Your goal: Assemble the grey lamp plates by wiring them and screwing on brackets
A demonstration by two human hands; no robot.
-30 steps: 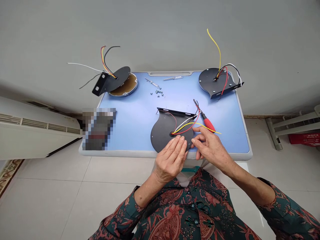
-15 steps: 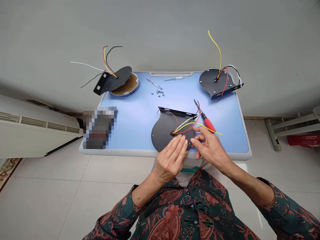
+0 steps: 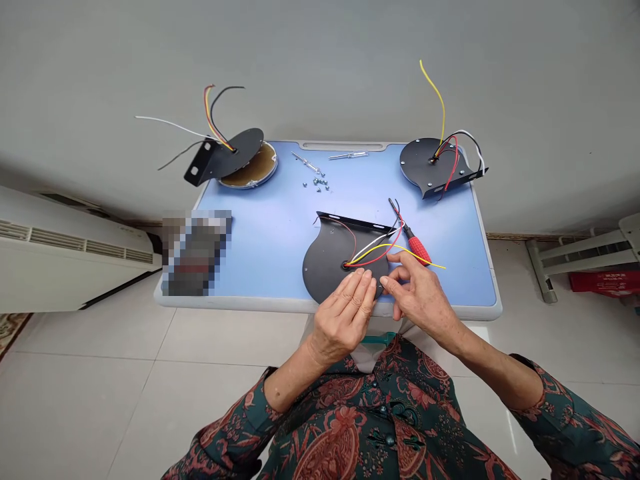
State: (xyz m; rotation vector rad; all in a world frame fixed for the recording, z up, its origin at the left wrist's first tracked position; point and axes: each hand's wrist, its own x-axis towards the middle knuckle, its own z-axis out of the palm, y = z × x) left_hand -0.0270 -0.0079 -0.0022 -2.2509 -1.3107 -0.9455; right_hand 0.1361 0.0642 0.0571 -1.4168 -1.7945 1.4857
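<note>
A black, rounded metal plate (image 3: 327, 257) with a bracket edge lies near the front of the blue table (image 3: 270, 227). Red, yellow, white and black wires (image 3: 373, 250) come out of its centre hole. My left hand (image 3: 345, 313) rests with its fingers flat and together on the plate's near edge. My right hand (image 3: 420, 293) is beside it, thumb and fingers pinched at the plate's right near rim; what they pinch is hidden. A red-handled screwdriver (image 3: 419, 248) lies just beyond my right hand, under the wires.
A second wired black plate (image 3: 423, 163) sits at the table's back right. A third (image 3: 235, 150) leans on an amber round lens (image 3: 260, 170) at the back left. Loose screws (image 3: 316, 183) and thin metal tools (image 3: 349, 156) lie at the back. A blurred object (image 3: 195, 252) is at the left edge.
Both hands stay at the plate's near edge with barely any movement. The view has shifted slightly.
</note>
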